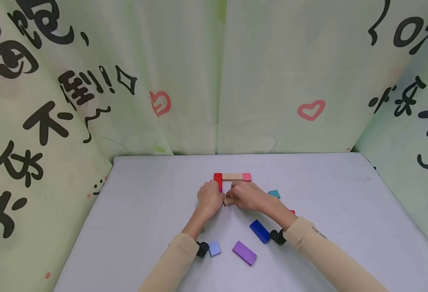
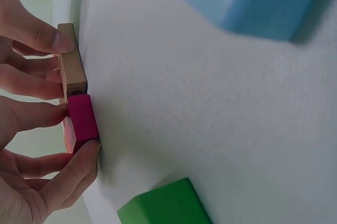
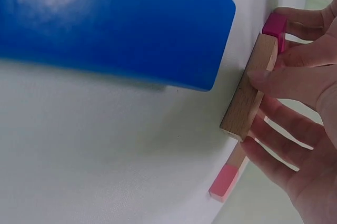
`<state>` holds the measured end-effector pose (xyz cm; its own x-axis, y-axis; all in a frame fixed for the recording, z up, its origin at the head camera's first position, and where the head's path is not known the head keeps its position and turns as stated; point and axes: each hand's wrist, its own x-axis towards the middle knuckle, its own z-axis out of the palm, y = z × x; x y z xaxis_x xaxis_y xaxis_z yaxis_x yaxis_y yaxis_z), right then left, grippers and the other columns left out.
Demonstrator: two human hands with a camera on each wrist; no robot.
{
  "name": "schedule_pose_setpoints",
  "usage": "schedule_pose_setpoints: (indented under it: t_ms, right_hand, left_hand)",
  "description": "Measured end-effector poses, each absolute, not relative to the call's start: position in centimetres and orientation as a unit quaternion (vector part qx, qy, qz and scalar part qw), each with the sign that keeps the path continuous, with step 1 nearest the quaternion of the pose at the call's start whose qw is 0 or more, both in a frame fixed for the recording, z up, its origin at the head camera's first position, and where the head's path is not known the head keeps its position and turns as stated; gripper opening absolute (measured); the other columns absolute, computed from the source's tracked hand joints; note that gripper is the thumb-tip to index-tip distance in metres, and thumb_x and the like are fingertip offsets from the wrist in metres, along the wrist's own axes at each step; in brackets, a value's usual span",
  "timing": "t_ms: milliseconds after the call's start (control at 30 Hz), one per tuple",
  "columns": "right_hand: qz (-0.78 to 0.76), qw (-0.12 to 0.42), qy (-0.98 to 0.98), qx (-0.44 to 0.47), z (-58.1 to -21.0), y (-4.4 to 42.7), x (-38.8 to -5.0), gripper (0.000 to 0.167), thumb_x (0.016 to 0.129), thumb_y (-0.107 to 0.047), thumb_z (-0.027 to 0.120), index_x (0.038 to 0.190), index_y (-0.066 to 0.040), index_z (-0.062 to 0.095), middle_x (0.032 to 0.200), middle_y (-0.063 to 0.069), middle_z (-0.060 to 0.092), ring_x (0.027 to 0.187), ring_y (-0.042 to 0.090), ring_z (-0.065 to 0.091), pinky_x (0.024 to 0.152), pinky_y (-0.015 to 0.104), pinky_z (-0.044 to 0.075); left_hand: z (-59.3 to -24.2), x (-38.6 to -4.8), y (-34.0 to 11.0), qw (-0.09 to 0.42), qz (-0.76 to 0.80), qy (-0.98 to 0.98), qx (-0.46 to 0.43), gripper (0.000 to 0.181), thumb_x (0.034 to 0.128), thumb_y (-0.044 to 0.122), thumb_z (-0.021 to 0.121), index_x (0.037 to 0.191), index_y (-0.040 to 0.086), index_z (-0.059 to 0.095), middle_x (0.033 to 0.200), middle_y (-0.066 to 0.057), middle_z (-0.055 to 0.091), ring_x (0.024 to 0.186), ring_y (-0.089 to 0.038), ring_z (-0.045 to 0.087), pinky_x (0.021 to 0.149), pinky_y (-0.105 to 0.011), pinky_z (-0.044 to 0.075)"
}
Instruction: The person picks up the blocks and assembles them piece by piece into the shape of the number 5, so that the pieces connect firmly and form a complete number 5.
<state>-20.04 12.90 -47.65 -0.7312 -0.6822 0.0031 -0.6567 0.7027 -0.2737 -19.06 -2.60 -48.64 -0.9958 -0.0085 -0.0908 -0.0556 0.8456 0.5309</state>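
In the head view, my left hand (image 1: 210, 198) and right hand (image 1: 248, 196) meet at the near side of a row of blocks. The left fingers (image 2: 79, 168) pinch a magenta block (image 2: 83, 118), which lies end to end with a wooden block (image 2: 73, 68). My right hand (image 3: 305, 129) grips that wooden block (image 3: 247, 89) between thumb and fingers. Behind them, a red block (image 1: 218, 177), a longer wooden one (image 1: 232, 177) and a pink one (image 1: 247, 177) form a line. The hands partly cover the magenta block's contact with the red one.
Nearer on the white table (image 1: 144, 202) lie a light blue block (image 1: 215, 248), a purple one (image 1: 244, 253) and a blue one (image 1: 259, 231). A teal block (image 1: 274, 194) and a partly hidden red one (image 1: 292, 211) flank my right forearm. A green block (image 2: 168, 203) lies left.
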Motion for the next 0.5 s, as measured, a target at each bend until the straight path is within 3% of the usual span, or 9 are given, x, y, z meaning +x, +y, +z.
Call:
schedule_pose_setpoints:
  t_ms: [367,500]
  right_hand:
    - [-0.127,0.053,0.925,-0.355,-47.60,13.14,-20.24,0.016,0.090,-0.010,0.079,0.106,-0.007,0.081,0.083,0.002,0.065,0.072,0.011,0.053,0.062,0.020,0.045]
    - [-0.132,0.062,0.923,-0.356,-47.61,13.15,-20.24,0.019,0.090,-0.010,0.078,0.109,-0.007,0.080,0.091,0.004,0.069,0.079,0.013,0.058,0.067,0.023,0.050]
  left_hand:
    - [-48.49,-19.16,-2.34,0.045,0.279,0.959,-0.015,0.020,0.0929,0.015,0.075,0.084,0.002,0.063,0.065,-0.006,0.055,0.059,-0.019,0.053,0.054,-0.029,0.042]
    - [-48.50,-19.06,-2.49,0.045,0.274,0.960,-0.022,0.020,0.0919,0.014,0.076,0.084,0.002,0.063,0.066,-0.006,0.056,0.060,-0.019,0.054,0.054,-0.030,0.041]
